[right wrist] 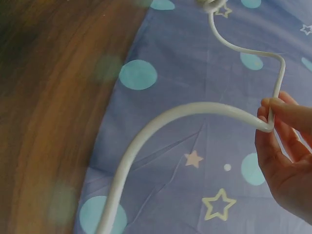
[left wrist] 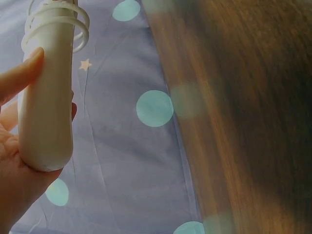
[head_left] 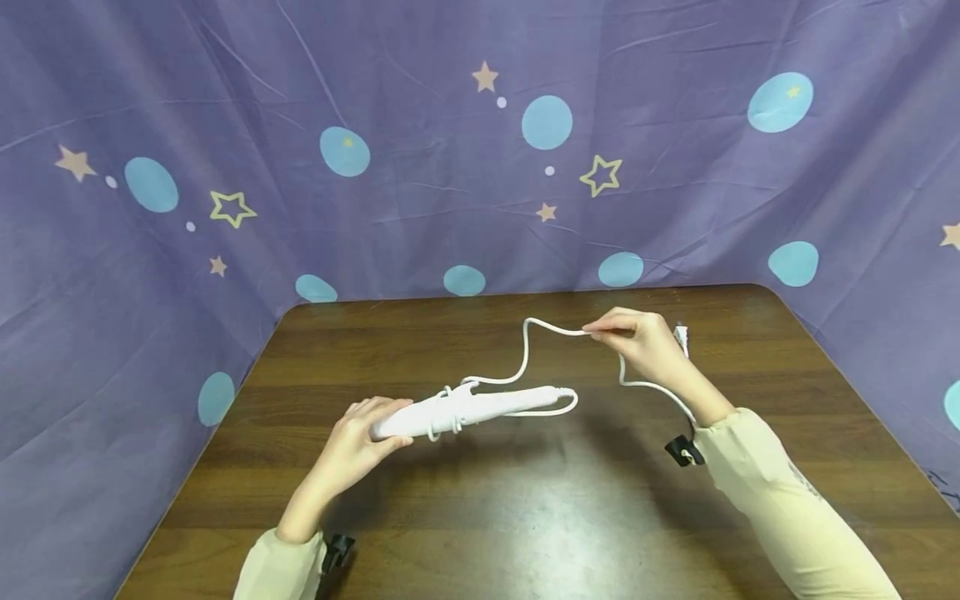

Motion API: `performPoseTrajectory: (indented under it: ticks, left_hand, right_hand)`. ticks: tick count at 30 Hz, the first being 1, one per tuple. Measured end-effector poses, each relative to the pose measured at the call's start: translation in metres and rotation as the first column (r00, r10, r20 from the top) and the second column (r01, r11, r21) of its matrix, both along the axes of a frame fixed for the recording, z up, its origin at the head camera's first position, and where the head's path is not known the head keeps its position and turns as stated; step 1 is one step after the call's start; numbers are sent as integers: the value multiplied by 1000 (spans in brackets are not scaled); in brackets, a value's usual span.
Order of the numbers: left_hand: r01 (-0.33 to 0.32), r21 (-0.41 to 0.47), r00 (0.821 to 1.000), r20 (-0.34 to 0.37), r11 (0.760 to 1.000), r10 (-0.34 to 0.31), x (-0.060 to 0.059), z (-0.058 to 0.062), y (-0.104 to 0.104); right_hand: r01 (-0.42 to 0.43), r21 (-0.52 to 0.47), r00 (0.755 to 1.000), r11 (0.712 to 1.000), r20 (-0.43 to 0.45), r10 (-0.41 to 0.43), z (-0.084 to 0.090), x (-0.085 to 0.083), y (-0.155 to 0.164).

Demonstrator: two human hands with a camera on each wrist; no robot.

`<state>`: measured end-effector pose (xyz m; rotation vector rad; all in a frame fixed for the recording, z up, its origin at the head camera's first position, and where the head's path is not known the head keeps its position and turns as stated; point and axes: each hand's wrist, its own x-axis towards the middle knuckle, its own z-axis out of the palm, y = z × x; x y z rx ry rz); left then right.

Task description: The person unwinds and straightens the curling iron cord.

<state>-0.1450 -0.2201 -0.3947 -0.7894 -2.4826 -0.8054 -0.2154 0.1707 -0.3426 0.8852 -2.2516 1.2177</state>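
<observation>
A long white corded appliance, which looks like a hair straightener (head_left: 495, 405), is held above the table, its cord wound around the middle. My left hand (head_left: 360, 442) grips its rounded left end. In the left wrist view, the thumb lies along the white body (left wrist: 46, 112) below the cord loops (left wrist: 56, 22). Off to the right, my right hand (head_left: 641, 337) pinches the white cord (head_left: 525, 350) between thumb and fingertips. A wavy length of cord runs between the hands. Beyond the pinch, the cord (right wrist: 170, 114) curves down past the right wrist. The plug (head_left: 681, 336) shows behind that hand.
The brown wooden table (head_left: 525, 517) lies under both hands. A purple curtain (head_left: 450, 225) with stars and blue dots hangs along its back and sides. Black straps (head_left: 684, 451) are at the cream sleeves.
</observation>
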Motion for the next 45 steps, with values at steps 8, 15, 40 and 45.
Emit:
performPoseTrajectory:
  ticks: [8,15,40,45]
  left_hand:
    - [6,28,1000,9,1000,-7,4,4,0]
    - [-37,80,997,-60,996,42,3,4,-5]
    - [-227,192,963,-100,955,249,-1,4,-18]
    - [-257,190,956,-95,948,278,-2,3,-22]
  right_hand:
    - [77,95,996,993,36,-81,-17,-9,7]
    - [45,124,995,991,86,-56,-34,-9,10]
    - [-96,156,978,983,199,64,-63,8,8]
    - [-127,158,963,979,258,83,-67,11,8]
